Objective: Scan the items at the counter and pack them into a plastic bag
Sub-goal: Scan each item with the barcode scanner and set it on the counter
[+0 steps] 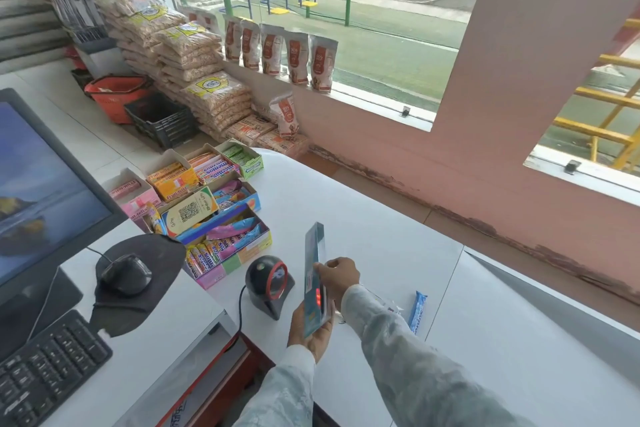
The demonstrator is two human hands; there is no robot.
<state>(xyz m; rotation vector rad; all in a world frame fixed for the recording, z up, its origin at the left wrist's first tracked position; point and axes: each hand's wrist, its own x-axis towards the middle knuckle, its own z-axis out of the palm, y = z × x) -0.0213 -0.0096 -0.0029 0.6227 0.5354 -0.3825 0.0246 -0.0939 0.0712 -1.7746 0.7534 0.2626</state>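
Note:
I hold a long flat teal box point(313, 263) upright on its edge, just right of the black and red barcode scanner point(270, 280) on the white counter point(381, 218). My left hand point(310, 333) grips the box's near end from below. My right hand point(337, 279) pinches its right side near the middle. Red scanner light falls on the box's face. A blue snack packet point(418, 312) lies on the counter right of my right arm. Behind my right sleeve a bit of thin clear plastic point(389, 305) shows, mostly hidden.
Open boxes of sweets point(207, 204) stand left of the scanner. Further left are a mouse on its pad point(126, 276), a keyboard point(45, 364) and a monitor point(38, 191). Stacked bags and baskets point(162, 118) sit on the floor beyond the counter.

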